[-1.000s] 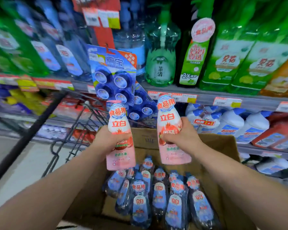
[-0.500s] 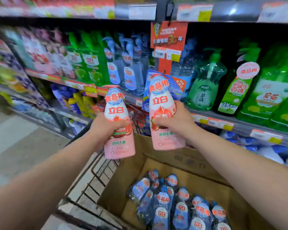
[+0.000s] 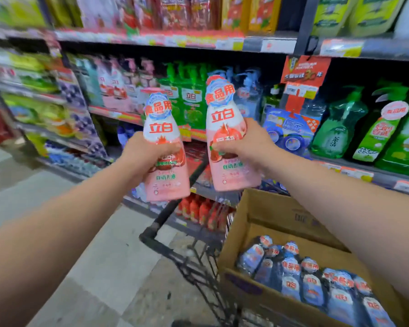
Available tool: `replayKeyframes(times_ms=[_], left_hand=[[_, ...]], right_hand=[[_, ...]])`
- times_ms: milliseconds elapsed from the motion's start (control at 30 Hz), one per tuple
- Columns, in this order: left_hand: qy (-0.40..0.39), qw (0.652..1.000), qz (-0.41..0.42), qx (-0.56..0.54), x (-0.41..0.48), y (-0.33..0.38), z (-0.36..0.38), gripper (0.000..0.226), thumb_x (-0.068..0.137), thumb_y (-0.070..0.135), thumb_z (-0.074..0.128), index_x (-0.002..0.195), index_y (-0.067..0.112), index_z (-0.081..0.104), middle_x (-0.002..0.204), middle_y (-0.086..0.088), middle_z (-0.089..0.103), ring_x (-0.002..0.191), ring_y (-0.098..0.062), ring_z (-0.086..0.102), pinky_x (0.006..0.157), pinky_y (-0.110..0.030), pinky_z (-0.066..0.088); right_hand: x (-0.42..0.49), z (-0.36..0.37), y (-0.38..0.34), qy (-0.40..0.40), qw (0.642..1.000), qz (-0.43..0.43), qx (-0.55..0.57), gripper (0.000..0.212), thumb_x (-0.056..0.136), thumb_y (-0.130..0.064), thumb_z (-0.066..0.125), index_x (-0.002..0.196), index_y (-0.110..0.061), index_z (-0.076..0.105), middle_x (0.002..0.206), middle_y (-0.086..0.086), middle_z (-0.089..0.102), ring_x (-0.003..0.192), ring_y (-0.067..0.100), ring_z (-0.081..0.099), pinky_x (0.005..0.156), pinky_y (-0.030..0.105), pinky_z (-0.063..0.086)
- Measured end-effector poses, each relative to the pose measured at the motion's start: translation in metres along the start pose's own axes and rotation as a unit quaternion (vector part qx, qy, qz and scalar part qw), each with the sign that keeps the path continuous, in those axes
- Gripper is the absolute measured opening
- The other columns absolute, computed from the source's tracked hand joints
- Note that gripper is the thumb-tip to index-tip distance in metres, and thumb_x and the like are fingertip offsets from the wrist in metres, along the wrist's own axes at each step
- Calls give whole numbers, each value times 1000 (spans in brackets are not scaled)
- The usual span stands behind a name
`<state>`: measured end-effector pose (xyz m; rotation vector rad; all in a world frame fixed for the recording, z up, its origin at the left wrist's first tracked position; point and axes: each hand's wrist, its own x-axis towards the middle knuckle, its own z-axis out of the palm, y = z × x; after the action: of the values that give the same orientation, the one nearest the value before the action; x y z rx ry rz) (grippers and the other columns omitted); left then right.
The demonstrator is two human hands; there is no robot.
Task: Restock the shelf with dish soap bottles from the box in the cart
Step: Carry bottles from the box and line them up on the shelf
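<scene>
A: What's held, and where?

B: Two pink dish soap bottles, upright at centre frame. The left bottle is gripped round its middle by the left hand, and the right bottle by the right hand, w/ fingers curled round each. The box is seen lower right in the cart, w/ blue-labelled bottles packed lying inside.

A: How should the placing be done?

B: Matching pink stock is seen left of centre on the shelf (blurred, so the gap can't be judged). The bottles should prob. be carried there upright, set down base first w/ labels faced out, one at a time so neighbours aren't knocked.

A: Materials?

B: Plastic bodies, wrapped in glossy, slightly crinkled film, so a slick feel is expected. Narrow neck, body flared wide to the base, so prob. stable once seated. The box is plain brown card, open at the top. The cart is black wire mesh w/ a tube rim.
</scene>
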<state>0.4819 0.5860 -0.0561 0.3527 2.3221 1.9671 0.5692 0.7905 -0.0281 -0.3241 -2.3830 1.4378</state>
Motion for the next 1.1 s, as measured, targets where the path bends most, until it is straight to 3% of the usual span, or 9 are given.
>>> replayKeyframes(times_ms=[67,200,367,667,833,967,1033,1100], left_hand=[[3,1000,0,2,-9,4,-38,26,67,12,81,90,13,69,85,-6,73,74,-17,70,69,-30,55],[29,1000,9,1,-25,6,-109,20,65,13,83,77,18,68,71,5,73,63,-10,69,59,-25,53],[97,995,12,-1,-34,5,-189,21,64,17,84,77,21,68,84,-3,75,78,-19,70,76,-36,55],[186,982,34,-12,-26,6,-310,20,67,6,80,78,17,68,87,-8,72,80,-22,68,81,-36,55],[230,973,30,4,8,2,-379,39,55,16,85,90,13,70,96,-12,73,88,-27,69,84,-40,55],[246,969,38,1,63,-4,-426,29,62,8,83,87,11,69,88,-10,73,73,-19,69,71,-33,54],[257,966,32,-1,97,-4,-444,32,63,7,82,93,7,69,90,-11,73,74,-20,69,70,-32,54],[258,965,33,6,131,-4,-459,30,63,8,82,91,8,70,89,-11,74,75,-21,70,71,-33,55]], right_hand=[[-9,30,-24,0,1000,-16,18,58,62,-25,84,105,-19,46,88,-12,59,76,1,57,58,16,42],[-17,88,-66,-19,999,-31,37,60,60,-24,85,104,-19,46,93,-7,62,82,10,61,64,23,47],[-12,156,-111,-52,996,-61,37,65,57,-22,86,112,-11,54,105,6,68,91,21,67,82,38,55],[30,274,-173,-119,983,-132,51,54,59,-19,86,104,-17,57,94,0,68,79,12,64,67,25,49],[76,355,-206,-170,969,-158,85,61,59,-18,86,111,-10,55,105,9,68,94,24,66,86,43,54],[123,411,-230,-165,964,-189,92,49,57,-23,86,90,-25,51,88,-7,64,77,6,61,66,25,49],[152,431,-242,-178,961,-192,90,55,56,-24,86,102,-19,56,94,-3,67,82,11,64,70,28,51],[181,447,-253,-177,961,-194,92,60,57,-24,86,108,-18,54,95,-5,66,80,6,63,64,22,48]])
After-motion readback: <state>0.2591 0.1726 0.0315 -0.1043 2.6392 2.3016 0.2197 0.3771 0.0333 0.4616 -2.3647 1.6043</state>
